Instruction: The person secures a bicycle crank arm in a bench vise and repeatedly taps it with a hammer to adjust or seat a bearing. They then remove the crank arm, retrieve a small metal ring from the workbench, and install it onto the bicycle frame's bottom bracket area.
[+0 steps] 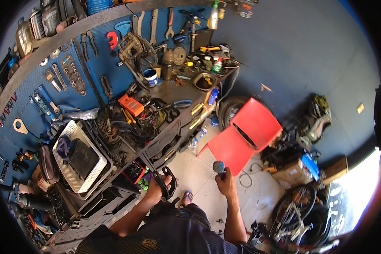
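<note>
In my left hand, closed in front of my body beside the bench edge, is a black curved part with a hooked arm; its exact kind is unclear. My right hand is raised over the floor to the right, fingers wrapped round the dark handle of a short brush. The brush's rounded, blue-grey head points up and away from me. The two held things are apart. Just beyond the brush stands a red plastic chair.
Along the left runs a cluttered workbench with a white plastic basket, an orange box and loose tools. Hand tools hang on a blue pegboard. Plastic bottles stand by the bench. A bicycle and cardboard boxes occupy the right.
</note>
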Demonstrator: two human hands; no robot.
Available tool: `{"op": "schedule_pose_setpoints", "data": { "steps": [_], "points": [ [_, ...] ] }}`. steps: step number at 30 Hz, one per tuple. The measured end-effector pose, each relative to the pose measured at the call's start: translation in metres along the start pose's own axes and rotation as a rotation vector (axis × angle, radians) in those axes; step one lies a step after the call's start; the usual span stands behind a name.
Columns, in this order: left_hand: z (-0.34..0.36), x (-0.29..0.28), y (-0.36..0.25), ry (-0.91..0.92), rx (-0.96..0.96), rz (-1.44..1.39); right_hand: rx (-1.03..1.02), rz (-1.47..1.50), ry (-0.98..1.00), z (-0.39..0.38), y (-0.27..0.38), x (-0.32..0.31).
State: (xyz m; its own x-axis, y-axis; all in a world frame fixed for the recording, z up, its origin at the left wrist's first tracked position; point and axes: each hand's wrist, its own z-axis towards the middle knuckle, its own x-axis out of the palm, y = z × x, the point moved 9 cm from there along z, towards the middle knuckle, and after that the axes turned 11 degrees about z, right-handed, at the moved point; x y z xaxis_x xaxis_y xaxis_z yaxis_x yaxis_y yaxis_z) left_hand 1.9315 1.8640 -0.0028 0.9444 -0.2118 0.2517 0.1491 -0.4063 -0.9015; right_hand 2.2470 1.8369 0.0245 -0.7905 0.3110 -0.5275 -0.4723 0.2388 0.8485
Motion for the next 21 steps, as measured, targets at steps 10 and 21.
{"op": "schedule_pose_setpoints", "data": {
  "steps": [10,21],
  "points": [
    [0.101,-0.034,-0.047,-0.508,0.11,0.275,-0.444,0.065,0.289,0.293,0.133,0.094],
    [0.194,-0.02,-0.129,-0.556,0.197,0.472,-0.409,-0.274,0.462,0.469,0.159,0.269]
  ]
}}
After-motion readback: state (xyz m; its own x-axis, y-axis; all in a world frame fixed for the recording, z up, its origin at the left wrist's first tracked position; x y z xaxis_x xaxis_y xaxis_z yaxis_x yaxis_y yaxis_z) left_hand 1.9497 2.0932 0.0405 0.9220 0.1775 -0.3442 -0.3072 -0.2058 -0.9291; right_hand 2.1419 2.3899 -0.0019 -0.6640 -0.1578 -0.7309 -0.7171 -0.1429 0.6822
